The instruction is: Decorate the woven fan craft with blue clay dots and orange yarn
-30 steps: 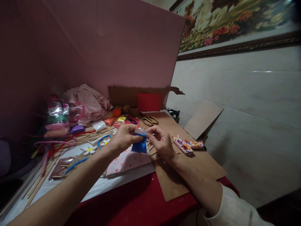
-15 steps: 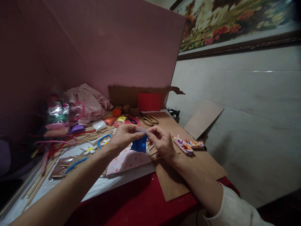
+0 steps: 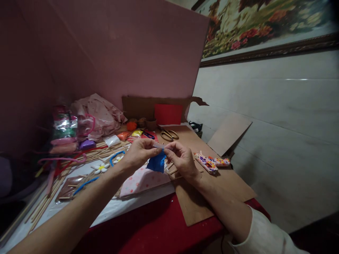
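Between both hands hangs a small blue packet (image 3: 156, 162) with a clear plastic strip along its top, much like the other coloured packets on the table. My left hand (image 3: 143, 152) pinches the top edge at its left. Close beside it, my right hand (image 3: 180, 158) pinches the same edge from the right, fingers bent. Below the packet lies a pink spotted cloth-covered piece (image 3: 144, 181). Several thin wooden sticks (image 3: 173, 171) stick out near the right hand, partly hidden by it.
Gold-handled scissors (image 3: 169, 134) lie behind the hands on a brown board (image 3: 225, 183). A flower-patterned piece (image 3: 209, 162) rests at right. White-petalled flowers (image 3: 100, 168), long sticks (image 3: 39, 208), a yellow packet (image 3: 137, 133) and a white packet (image 3: 112, 141) are at left.
The blue packet has shifted very slightly left and down. Both hands keep their pinch, and more of the clear strip shows between them.
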A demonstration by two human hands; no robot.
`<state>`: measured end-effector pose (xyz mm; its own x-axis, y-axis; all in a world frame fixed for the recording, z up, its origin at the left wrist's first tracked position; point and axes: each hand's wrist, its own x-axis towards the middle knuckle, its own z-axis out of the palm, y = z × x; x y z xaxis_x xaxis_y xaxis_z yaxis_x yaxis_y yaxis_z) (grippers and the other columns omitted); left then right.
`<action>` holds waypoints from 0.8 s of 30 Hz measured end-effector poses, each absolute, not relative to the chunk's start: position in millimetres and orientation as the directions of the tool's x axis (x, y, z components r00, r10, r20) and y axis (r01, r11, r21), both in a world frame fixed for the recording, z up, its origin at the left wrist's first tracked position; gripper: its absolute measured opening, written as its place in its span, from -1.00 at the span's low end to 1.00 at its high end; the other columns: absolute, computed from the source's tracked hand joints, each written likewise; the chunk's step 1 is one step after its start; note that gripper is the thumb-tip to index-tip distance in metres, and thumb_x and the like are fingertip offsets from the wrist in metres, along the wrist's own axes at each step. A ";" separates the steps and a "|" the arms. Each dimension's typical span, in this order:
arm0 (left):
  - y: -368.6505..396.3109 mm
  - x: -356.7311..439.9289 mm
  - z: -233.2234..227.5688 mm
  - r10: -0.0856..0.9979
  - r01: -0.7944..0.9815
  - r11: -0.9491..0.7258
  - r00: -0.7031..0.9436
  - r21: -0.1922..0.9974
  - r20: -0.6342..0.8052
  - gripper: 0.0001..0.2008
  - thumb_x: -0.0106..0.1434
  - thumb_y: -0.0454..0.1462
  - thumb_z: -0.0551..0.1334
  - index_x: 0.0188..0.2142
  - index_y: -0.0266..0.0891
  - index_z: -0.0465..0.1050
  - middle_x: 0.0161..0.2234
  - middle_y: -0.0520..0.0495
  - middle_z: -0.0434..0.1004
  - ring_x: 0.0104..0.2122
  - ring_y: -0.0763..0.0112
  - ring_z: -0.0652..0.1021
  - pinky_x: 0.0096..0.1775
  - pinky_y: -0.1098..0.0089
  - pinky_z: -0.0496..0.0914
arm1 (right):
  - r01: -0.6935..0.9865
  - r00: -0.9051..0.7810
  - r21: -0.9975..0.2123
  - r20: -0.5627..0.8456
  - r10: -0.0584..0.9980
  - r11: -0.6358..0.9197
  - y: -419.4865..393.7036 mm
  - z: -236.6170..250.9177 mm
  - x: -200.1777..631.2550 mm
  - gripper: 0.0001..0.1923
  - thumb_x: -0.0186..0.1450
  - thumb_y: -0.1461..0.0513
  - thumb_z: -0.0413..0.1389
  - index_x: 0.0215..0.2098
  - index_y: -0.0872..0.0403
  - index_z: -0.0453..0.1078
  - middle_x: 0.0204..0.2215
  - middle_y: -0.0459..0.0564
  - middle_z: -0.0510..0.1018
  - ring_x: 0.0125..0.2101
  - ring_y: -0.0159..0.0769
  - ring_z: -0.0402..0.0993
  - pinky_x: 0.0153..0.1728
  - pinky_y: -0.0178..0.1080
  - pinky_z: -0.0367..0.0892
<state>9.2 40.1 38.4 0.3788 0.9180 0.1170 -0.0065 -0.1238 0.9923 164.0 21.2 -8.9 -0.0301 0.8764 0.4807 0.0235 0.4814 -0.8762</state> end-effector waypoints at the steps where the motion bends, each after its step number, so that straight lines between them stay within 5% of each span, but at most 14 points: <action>1: 40.2 9.0 38.2 0.918 -0.004 -0.126 0.380 0.992 0.118 -0.63 -0.24 -0.14 0.46 -0.54 -0.40 0.47 -0.63 0.01 0.45 -0.62 0.56 0.37 -0.54 0.50 0.21 | 0.029 -0.033 -0.876 0.480 0.877 0.481 21.0 -8.8 164.1 -0.77 0.18 0.09 0.16 -0.41 0.09 0.34 -0.62 -0.18 0.36 -0.63 -0.48 0.28 -0.59 -0.39 0.25; 14: 39.3 7.3 37.4 0.895 -0.002 -0.183 0.414 0.983 0.167 -0.66 -0.08 -0.09 0.40 -0.51 -0.37 0.48 -0.59 0.00 0.44 -0.58 0.52 0.38 -0.49 0.48 0.24 | 0.025 -0.026 -0.889 0.457 0.889 0.458 21.1 -7.9 164.6 -0.75 0.17 0.07 0.16 -0.44 0.09 0.35 -0.62 -0.17 0.37 -0.63 -0.48 0.28 -0.61 -0.38 0.25; 24: 42.9 6.8 35.8 0.906 -0.015 -0.154 0.397 0.988 0.147 -0.69 -0.15 -0.17 0.43 -0.51 -0.40 0.49 -0.61 0.00 0.46 -0.59 0.54 0.39 -0.50 0.48 0.26 | -0.013 -0.048 -0.890 0.455 0.889 0.455 18.8 -5.5 163.1 -0.75 0.16 0.08 0.18 -0.44 0.10 0.36 -0.61 -0.18 0.36 -0.64 -0.49 0.27 -0.61 -0.39 0.24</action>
<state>6.8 42.9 35.8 0.3965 0.9061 0.1474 -0.0152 -0.1541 0.9879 163.1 18.8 -5.5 -0.0478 0.8890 0.4555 -0.0132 0.4554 -0.8902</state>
